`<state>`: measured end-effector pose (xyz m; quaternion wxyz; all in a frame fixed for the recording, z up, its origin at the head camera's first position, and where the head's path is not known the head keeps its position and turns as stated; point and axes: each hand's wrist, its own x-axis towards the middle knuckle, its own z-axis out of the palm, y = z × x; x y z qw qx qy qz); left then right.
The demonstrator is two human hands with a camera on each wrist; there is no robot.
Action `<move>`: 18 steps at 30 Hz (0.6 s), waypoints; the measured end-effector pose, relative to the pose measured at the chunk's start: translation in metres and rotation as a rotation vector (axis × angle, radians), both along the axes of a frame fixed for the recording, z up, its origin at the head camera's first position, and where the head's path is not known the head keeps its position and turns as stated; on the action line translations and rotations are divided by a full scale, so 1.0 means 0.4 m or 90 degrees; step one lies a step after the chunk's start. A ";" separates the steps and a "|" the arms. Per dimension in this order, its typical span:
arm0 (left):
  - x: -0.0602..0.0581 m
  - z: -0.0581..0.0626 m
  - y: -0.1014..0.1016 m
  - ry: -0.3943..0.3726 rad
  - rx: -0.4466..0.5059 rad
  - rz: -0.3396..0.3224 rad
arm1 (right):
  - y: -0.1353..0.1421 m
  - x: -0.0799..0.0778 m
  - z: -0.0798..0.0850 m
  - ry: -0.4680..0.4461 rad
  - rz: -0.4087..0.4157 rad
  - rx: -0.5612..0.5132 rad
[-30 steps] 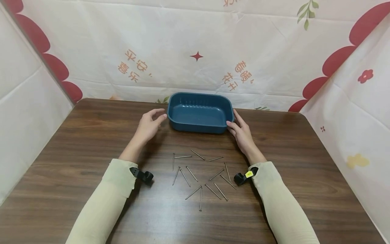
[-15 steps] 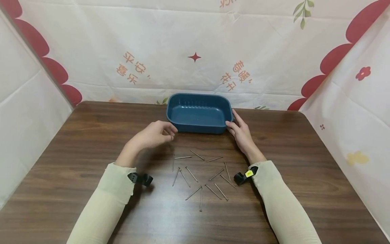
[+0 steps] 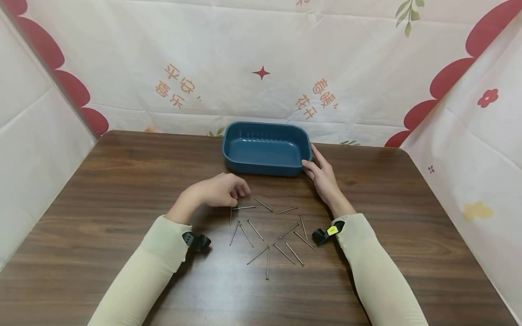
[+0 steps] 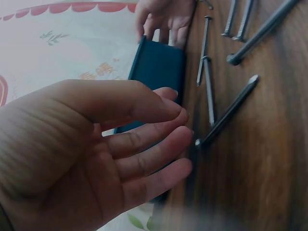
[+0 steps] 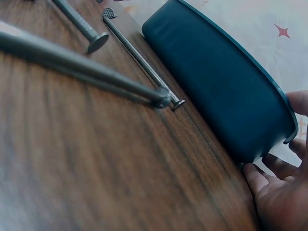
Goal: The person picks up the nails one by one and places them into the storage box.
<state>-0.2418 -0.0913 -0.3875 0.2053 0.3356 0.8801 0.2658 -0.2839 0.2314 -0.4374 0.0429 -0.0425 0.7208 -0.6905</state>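
A blue plastic tray stands at the back of the table, its inside bare. At its right front corner my right hand grips it, thumb at the rim and fingers against the outer wall, as the right wrist view also shows the tray. Several steel nails lie scattered in front of the tray. My left hand hovers over the nearest left ones, fingers loosely bent and holding nothing. In the left wrist view, that hand is beside a nail whose head lies near the fingertips.
A brown wood-grain table extends under everything. A white printed cloth hangs close behind the tray and along both sides. Black straps with camera mounts sit at both wrists over light sleeves.
My left hand has moved from beside the tray's left end down and to the right, over the nails. The right hand stays on the tray, and the nails lie as before.
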 end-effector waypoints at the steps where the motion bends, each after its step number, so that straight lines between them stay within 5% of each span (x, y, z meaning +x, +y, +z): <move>1: 0.001 -0.002 0.004 -0.001 -0.001 -0.003 | 0.000 0.000 -0.001 0.000 0.000 -0.001; 18: 0.017 -0.011 0.056 0.026 -0.048 -0.014 | 0.002 0.003 0.002 -0.001 -0.001 -0.003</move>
